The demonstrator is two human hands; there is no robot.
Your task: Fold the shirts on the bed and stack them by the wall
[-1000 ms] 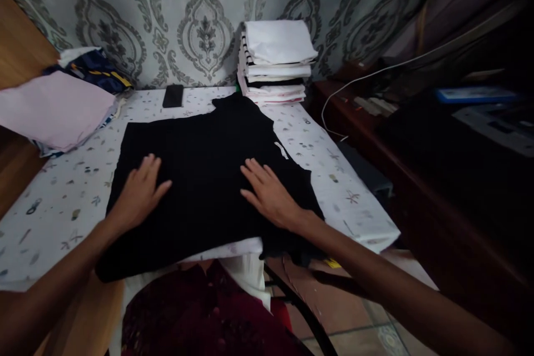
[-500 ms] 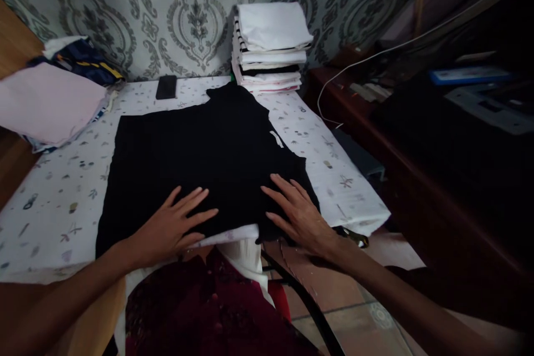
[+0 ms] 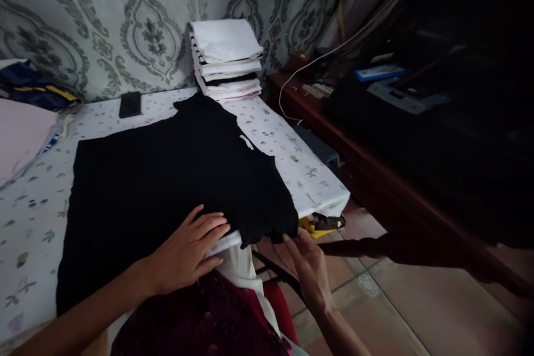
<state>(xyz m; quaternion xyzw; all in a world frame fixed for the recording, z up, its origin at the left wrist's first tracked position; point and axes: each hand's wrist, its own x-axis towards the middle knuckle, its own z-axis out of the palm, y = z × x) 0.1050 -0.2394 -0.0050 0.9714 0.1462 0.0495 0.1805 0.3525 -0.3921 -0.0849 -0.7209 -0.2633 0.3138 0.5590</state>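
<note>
A black garment (image 3: 167, 178) lies spread over the table (image 3: 29, 233), whose cover is white with small prints. A white label shows at the garment's neckline. My left hand (image 3: 187, 256) rests with fingers apart on the garment's near edge. At the table's near right corner my right hand (image 3: 308, 267) pinches the garment's edge, which hangs a little over the table's side. Part of that hand's grip is hidden under the cloth.
Behind the garment stands a stack of folded clothes (image 3: 227, 41), with a black phone (image 3: 130, 104) to its left. A pink cloth (image 3: 25, 133) lies at the far left. A dark red desk (image 3: 354, 150) with a white cable is on the right.
My right hand has moved from lying open on the garment to its near right edge and closed on it. My left hand stays on the cloth. The view has turned to the right.
</note>
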